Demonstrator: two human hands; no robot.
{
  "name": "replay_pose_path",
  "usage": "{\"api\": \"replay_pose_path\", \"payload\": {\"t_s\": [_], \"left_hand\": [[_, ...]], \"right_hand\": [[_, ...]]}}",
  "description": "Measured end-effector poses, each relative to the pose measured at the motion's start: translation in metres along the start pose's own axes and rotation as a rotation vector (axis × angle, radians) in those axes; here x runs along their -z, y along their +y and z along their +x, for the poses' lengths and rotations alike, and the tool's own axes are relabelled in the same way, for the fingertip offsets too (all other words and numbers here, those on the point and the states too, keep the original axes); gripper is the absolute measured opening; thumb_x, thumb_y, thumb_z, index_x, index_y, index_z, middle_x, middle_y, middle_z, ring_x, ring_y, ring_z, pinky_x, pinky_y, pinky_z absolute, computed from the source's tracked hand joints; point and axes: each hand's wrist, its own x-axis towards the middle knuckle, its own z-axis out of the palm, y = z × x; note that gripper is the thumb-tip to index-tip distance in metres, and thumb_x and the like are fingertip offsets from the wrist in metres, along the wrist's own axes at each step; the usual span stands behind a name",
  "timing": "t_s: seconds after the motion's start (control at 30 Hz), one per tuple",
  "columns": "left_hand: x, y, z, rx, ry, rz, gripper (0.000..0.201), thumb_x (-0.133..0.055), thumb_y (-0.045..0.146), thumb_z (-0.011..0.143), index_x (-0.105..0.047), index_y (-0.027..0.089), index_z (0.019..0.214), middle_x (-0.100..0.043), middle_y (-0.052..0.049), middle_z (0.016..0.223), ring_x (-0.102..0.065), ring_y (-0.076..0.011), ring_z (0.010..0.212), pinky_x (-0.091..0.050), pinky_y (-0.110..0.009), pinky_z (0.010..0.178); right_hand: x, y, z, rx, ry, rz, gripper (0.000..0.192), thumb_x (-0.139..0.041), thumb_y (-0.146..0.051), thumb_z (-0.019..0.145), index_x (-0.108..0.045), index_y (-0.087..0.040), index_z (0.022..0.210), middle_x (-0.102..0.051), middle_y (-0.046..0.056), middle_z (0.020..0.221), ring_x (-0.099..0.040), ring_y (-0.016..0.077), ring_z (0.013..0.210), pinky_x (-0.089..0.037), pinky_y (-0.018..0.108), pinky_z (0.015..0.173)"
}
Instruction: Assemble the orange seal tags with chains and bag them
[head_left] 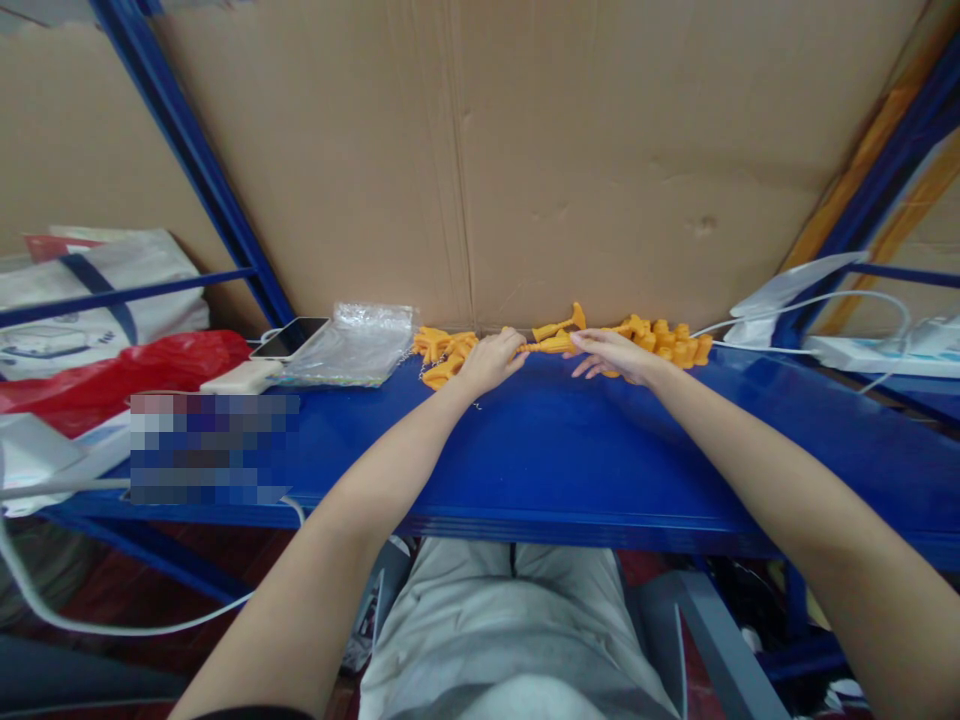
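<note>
My left hand (491, 362) is at the back of the blue tabletop, fingers bent and closed on the ridged end of a slim orange-yellow plastic piece (551, 343). At the other end of that piece is my right hand (616, 356), thumb on top and fingers stretched apart, touching it or very close. Left of my left hand lies a small heap of orange-yellow pieces (442, 352) with thin metal chains. Behind the hands, a similar piece with a flared end (561, 325) leans near the cardboard. More orange-yellow pieces (667, 342) cluster beyond my right hand, partly hidden by it.
A cardboard sheet (525, 150) backs the blue table (555, 450). To the left are a clear plastic bag (356, 345), a phone (292, 338), a white box (241, 377) and a red bag (142, 370). White cables (810, 298) run at the right, near a blue post.
</note>
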Motion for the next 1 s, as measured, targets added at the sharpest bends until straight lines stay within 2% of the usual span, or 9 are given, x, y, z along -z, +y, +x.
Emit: {"api": "replay_pose_path", "payload": {"t_s": [0.07,0.13,0.33,0.47,0.53,0.6,0.67,0.83,1.0], "left_hand": [[-0.002,-0.002,0.0,0.003,0.019,-0.026,0.012,-0.052,0.023,0.095,-0.061,0.016,0.099,-0.066,-0.01,0.103,-0.067,-0.0213,0.094,-0.05,-0.03,0.08],[-0.004,-0.004,0.0,-0.01,0.038,-0.04,0.011,-0.052,0.024,0.095,-0.061,0.017,0.098,-0.066,-0.009,0.101,-0.067,-0.0207,0.092,-0.05,-0.03,0.079],[-0.003,-0.005,-0.001,-0.023,0.038,-0.014,0.012,-0.051,0.024,0.096,-0.061,0.017,0.097,-0.066,-0.008,0.1,-0.067,-0.0204,0.091,-0.05,-0.029,0.078],[-0.003,-0.004,-0.001,-0.032,0.041,0.0,0.013,-0.051,0.024,0.096,-0.061,0.016,0.099,-0.067,-0.009,0.101,-0.068,-0.021,0.092,-0.05,-0.029,0.078],[-0.003,-0.004,-0.001,-0.042,0.045,0.0,0.014,-0.051,0.024,0.096,-0.062,0.016,0.1,-0.067,-0.009,0.101,-0.068,-0.0209,0.091,-0.05,-0.029,0.077],[-0.004,-0.004,-0.001,-0.052,0.047,0.001,0.015,-0.051,0.025,0.096,-0.062,0.016,0.1,-0.067,-0.009,0.1,-0.068,-0.0204,0.09,-0.05,-0.029,0.077],[-0.004,-0.004,-0.002,-0.065,0.048,0.005,0.015,-0.051,0.025,0.096,-0.063,0.016,0.101,-0.067,-0.009,0.1,-0.068,-0.0202,0.09,-0.051,-0.028,0.076],[-0.003,-0.003,-0.002,-0.093,0.075,0.028,0.017,-0.05,0.025,0.097,-0.064,0.016,0.101,-0.068,-0.009,0.099,-0.068,-0.0202,0.091,-0.051,-0.029,0.077],[-0.002,-0.001,-0.001,-0.123,0.098,0.04,0.018,-0.051,0.025,0.097,-0.064,0.016,0.102,-0.068,-0.009,0.098,-0.068,-0.0208,0.09,-0.05,-0.03,0.078]], "right_hand": [[0.004,0.003,0.001,0.053,-0.003,0.023,0.035,-0.074,-0.031,0.086,-0.06,-0.024,0.118,-0.073,0.009,0.118,-0.073,0.013,0.071,-0.057,0.021,0.06],[0.005,0.005,0.003,0.076,0.005,0.04,0.033,-0.075,-0.024,0.083,-0.061,-0.023,0.113,-0.074,0.008,0.114,-0.073,0.0126,0.072,-0.057,0.021,0.062],[0.001,0.004,0.004,0.086,0.008,0.049,0.017,-0.072,-0.026,0.086,-0.061,-0.019,0.098,-0.075,0.004,0.079,-0.069,0.0115,0.06,-0.053,0.02,0.057],[-0.001,0.004,0.003,0.121,0.015,0.04,0.016,-0.071,-0.023,0.086,-0.059,-0.019,0.095,-0.075,0.003,0.082,-0.068,0.0106,0.059,-0.051,0.019,0.054],[-0.001,0.004,0.003,0.165,0.019,0.036,0.021,-0.073,-0.02,0.083,-0.059,-0.02,0.098,-0.074,0.002,0.085,-0.068,0.0107,0.059,-0.051,0.02,0.054],[-0.001,0.003,0.003,0.205,0.019,0.035,0.027,-0.075,-0.016,0.079,-0.059,-0.021,0.1,-0.074,0.0,0.083,-0.067,0.0109,0.057,-0.052,0.022,0.054],[-0.001,0.001,0.002,0.221,0.006,0.028,0.025,-0.076,-0.015,0.077,-0.06,-0.021,0.096,-0.073,0.0,0.078,-0.066,0.0111,0.055,-0.051,0.022,0.054],[-0.001,-0.003,-0.002,0.238,0.01,-0.026,0.017,-0.076,-0.03,0.082,-0.064,-0.018,0.083,-0.075,0.004,0.074,-0.063,0.0105,0.05,-0.049,0.022,0.052],[-0.007,-0.001,0.0,0.158,0.06,-0.059,0.045,-0.064,-0.049,0.091,-0.063,-0.014,0.062,-0.068,0.007,0.057,-0.052,0.0081,0.037,-0.038,0.021,0.04]]}}
